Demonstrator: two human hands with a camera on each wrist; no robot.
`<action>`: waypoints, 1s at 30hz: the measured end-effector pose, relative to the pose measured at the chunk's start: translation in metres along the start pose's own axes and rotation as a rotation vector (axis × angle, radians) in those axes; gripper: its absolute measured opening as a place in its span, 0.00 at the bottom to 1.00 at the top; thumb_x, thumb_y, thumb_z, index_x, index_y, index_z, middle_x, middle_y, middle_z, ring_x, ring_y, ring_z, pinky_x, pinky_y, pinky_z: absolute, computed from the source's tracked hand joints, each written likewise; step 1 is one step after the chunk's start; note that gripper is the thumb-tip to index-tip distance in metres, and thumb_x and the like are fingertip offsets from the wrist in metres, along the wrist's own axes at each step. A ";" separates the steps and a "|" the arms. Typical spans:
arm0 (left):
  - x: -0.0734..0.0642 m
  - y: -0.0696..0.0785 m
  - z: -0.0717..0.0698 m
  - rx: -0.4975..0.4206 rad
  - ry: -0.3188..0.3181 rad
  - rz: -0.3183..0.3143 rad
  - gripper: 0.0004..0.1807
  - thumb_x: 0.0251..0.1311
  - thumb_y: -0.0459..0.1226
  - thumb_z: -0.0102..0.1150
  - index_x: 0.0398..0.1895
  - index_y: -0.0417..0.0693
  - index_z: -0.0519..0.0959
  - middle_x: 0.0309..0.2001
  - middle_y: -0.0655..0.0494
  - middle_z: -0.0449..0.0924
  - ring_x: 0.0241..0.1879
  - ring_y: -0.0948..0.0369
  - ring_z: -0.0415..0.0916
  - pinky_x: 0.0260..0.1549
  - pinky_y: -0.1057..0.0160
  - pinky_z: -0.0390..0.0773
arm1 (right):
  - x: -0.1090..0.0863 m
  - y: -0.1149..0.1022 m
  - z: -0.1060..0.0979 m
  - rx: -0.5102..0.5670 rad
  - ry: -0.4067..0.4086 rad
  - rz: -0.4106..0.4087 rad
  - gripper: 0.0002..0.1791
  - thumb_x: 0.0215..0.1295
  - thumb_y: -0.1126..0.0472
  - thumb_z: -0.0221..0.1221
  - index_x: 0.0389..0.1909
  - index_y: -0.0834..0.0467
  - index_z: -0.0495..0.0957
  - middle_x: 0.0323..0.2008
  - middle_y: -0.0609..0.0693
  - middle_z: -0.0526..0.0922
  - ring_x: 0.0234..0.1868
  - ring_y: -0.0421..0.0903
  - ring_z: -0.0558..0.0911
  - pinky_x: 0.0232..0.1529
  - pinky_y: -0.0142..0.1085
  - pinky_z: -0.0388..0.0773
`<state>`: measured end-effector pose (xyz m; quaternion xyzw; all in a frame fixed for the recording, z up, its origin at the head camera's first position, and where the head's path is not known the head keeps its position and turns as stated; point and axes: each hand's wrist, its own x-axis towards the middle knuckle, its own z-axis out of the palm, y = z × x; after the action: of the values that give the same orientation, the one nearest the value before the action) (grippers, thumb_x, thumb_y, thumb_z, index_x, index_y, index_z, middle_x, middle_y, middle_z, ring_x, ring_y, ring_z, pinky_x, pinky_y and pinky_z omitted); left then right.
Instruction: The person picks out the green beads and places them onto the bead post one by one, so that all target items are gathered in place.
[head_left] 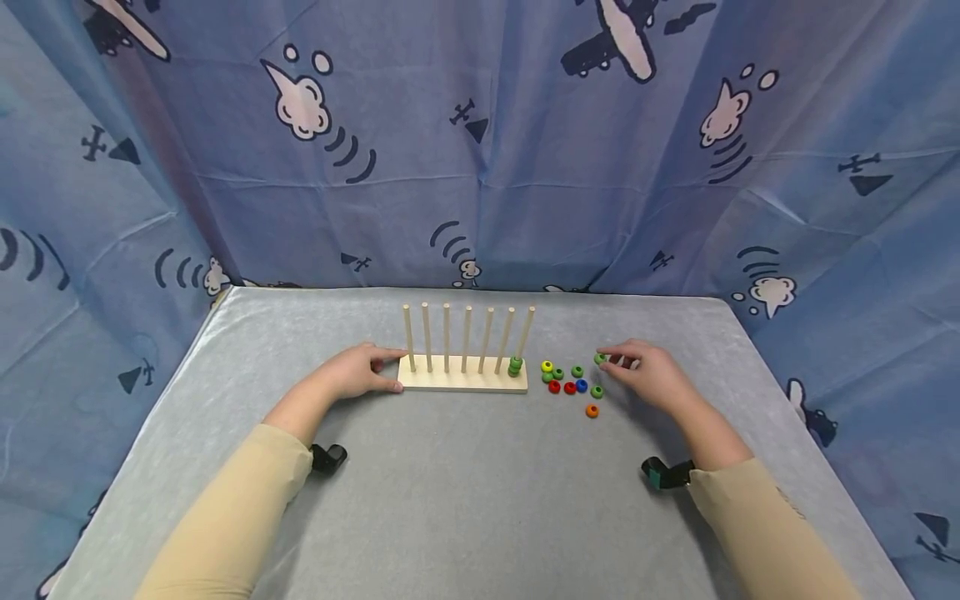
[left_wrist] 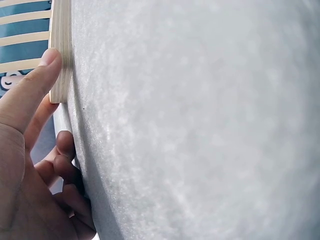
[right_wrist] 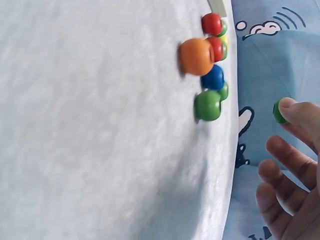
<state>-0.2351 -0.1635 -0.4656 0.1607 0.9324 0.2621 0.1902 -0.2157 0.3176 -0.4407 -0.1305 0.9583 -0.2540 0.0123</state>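
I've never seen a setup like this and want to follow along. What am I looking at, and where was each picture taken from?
There's no robot here, just a person's two bare hands. The wide picture looks forward and down from a camera on the head. The other two come from small black cameras, one on each wrist, so each shows its own hand close up, turned sideways. On the grey table stands a wooden peg stand with seven pegs; green beads sit on the rightmost. The left hand holds its left end. To its right lie loose beads: red, green, yellow, blue and orange. The right hand pinches another green bead.
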 end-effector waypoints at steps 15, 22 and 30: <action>0.001 -0.001 0.002 -0.009 0.001 0.004 0.38 0.56 0.53 0.71 0.70 0.58 0.72 0.37 0.51 0.67 0.37 0.56 0.64 0.37 0.56 0.63 | 0.011 -0.041 -0.005 0.100 0.112 -0.026 0.16 0.67 0.52 0.64 0.53 0.53 0.85 0.40 0.48 0.83 0.40 0.46 0.77 0.41 0.42 0.75; 0.001 -0.003 0.004 -0.013 0.003 0.008 0.38 0.56 0.53 0.71 0.70 0.57 0.72 0.36 0.51 0.67 0.36 0.56 0.63 0.36 0.56 0.63 | 0.018 -0.066 -0.006 0.158 0.161 -0.063 0.15 0.66 0.53 0.65 0.51 0.52 0.85 0.39 0.48 0.83 0.39 0.44 0.76 0.39 0.39 0.75; 0.001 -0.003 0.002 -0.014 0.000 0.006 0.38 0.56 0.54 0.71 0.70 0.57 0.72 0.36 0.51 0.67 0.36 0.56 0.64 0.36 0.56 0.63 | 0.024 -0.095 -0.010 0.193 0.236 -0.149 0.13 0.66 0.54 0.66 0.48 0.53 0.86 0.36 0.47 0.81 0.36 0.43 0.76 0.36 0.38 0.75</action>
<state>-0.2357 -0.1644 -0.4693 0.1621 0.9300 0.2693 0.1903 -0.2165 0.2370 -0.3843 -0.1685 0.9118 -0.3588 -0.1068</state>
